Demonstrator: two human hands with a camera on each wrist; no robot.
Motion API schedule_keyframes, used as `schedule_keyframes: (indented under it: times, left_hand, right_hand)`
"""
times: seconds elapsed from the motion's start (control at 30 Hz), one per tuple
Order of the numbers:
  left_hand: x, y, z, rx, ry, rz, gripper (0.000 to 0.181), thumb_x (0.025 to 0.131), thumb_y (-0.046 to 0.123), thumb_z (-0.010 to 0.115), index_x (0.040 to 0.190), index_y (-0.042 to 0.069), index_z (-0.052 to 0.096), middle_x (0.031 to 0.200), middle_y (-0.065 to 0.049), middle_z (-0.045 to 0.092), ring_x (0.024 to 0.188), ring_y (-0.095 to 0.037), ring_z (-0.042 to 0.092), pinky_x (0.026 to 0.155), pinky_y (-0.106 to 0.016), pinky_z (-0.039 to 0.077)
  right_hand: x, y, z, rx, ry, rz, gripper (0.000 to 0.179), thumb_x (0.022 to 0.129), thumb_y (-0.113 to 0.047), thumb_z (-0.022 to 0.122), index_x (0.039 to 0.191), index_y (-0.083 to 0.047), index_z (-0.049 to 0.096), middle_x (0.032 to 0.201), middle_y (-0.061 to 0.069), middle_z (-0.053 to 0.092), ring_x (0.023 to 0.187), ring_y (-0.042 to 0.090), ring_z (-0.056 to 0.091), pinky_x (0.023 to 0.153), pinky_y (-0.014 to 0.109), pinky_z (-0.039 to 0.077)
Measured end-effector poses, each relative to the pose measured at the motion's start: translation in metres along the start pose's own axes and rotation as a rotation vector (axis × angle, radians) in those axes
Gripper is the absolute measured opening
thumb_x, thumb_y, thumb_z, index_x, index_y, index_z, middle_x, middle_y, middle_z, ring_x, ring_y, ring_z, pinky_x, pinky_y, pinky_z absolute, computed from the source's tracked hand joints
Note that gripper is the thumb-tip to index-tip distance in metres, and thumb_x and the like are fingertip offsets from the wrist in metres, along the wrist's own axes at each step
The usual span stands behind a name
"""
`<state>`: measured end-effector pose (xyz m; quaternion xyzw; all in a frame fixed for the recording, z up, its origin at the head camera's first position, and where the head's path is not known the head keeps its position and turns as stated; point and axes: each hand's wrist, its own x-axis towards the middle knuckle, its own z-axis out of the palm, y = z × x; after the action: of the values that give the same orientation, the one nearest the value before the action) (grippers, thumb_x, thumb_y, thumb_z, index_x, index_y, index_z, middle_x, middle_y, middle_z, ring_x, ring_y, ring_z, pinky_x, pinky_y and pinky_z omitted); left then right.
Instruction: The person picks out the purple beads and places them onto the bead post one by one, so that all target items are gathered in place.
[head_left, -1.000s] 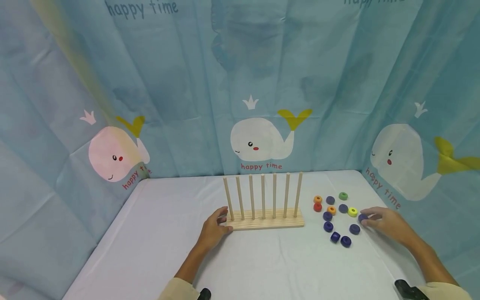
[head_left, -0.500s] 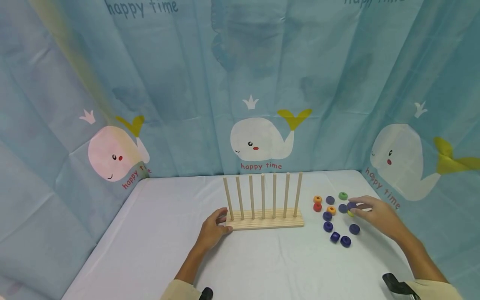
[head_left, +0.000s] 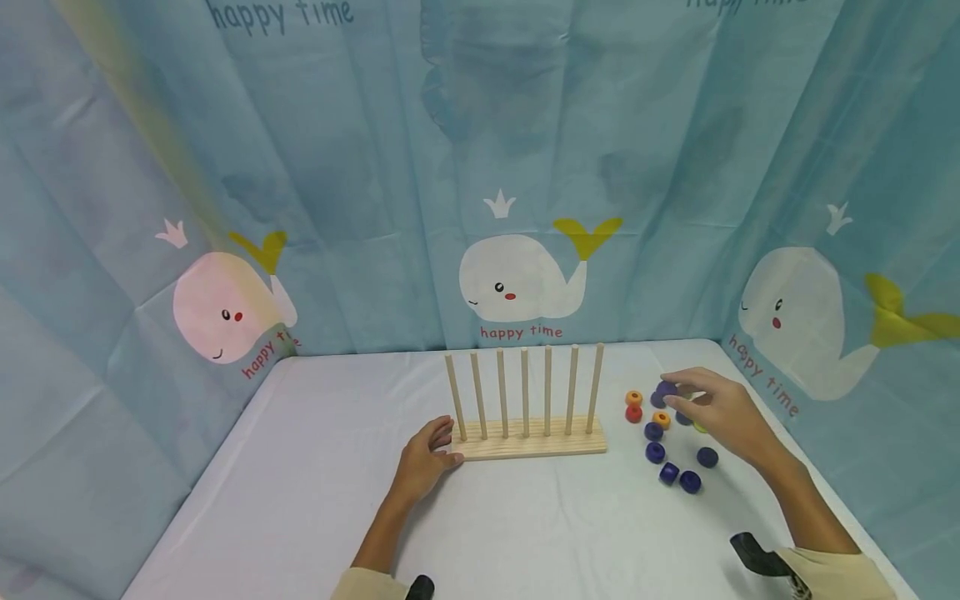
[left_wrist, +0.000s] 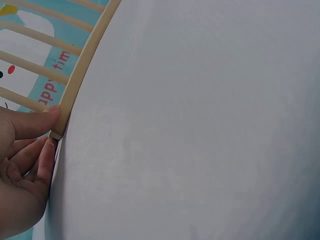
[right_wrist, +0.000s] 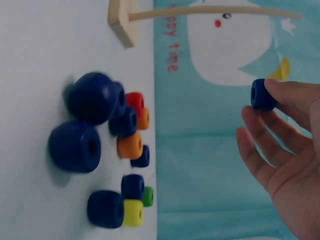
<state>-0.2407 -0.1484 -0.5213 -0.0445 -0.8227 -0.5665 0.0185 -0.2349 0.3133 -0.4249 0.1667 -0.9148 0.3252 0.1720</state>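
Head view: our half-curled right hand [head_left: 718, 410] pinches a dark-blue barrel-shaped bead [head_left: 667, 388] near the white worktop's [head_left: 315, 500] far-right corner; let's leave its hole [right_wrist: 254, 94] clear. Our left hand [head_left: 422, 463] steadily grips the seven-peg pale-wood rack [head_left: 525, 450].

Soft, even light falls on my white tabletop [head_left: 300, 492], with a faint shadow beside my left hand [head_left: 422, 462]. My head view is bright and fairly crisp; both wrist views look dimmer, the wooden rack [left_wrist: 79, 67] bowing in the left, the nearest blue beads [right_wrist: 70, 147] slightly soft in the right.
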Motion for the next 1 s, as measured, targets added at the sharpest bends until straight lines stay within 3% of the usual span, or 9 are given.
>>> schedule_keyframes:
  times: [0.3,0.43,0.67,1.0]
  left_hand:
    - [0.0,-0.003,0.0,-0.021,0.011,-0.01,0.07,0.081,-0.001,0.074,0.144,0.004,0.044,0.14,-0.008,0.053,0.123,-0.026,0.054,0.1,-0.036,0.049]
    - [0.0,-0.004,0.001,-0.03,0.016,-0.008,0.069,0.082,0.0,0.074,0.144,0.003,0.043,0.14,-0.009,0.053,0.123,-0.026,0.054,0.1,-0.037,0.048]
    - [-0.001,-0.006,0.002,-0.032,0.023,-0.028,0.069,0.082,0.002,0.075,0.144,0.005,0.044,0.14,-0.006,0.054,0.125,-0.025,0.053,0.102,-0.037,0.047]
    - [0.0,-0.007,0.001,-0.066,0.003,-0.019,0.069,0.083,0.003,0.074,0.145,0.005,0.043,0.141,-0.006,0.053,0.126,-0.026,0.051,0.104,-0.038,0.045]
  right_hand:
    - [0.01,-0.03,0.003,0.0,0.082,-0.121,0.033,0.09,-0.019,0.071,0.123,-0.011,0.066,0.115,0.001,0.065,0.088,0.016,0.064,0.071,0.011,0.052]
    - [0.015,-0.045,0.005,-0.004,0.129,-0.188,0.033,0.088,-0.014,0.073,0.12,-0.01,0.068,0.115,0.001,0.065,0.089,0.012,0.063,0.071,0.014,0.054]
    - [0.025,-0.072,0.005,0.072,0.137,-0.307,0.035,0.084,-0.007,0.076,0.118,-0.009,0.069,0.115,-0.002,0.065,0.097,0.006,0.062,0.076,0.015,0.055]
    - [0.033,-0.099,0.013,0.108,0.136,-0.297,0.036,0.087,-0.012,0.073,0.122,-0.011,0.067,0.12,-0.003,0.063,0.101,0.008,0.061,0.078,0.019,0.056]
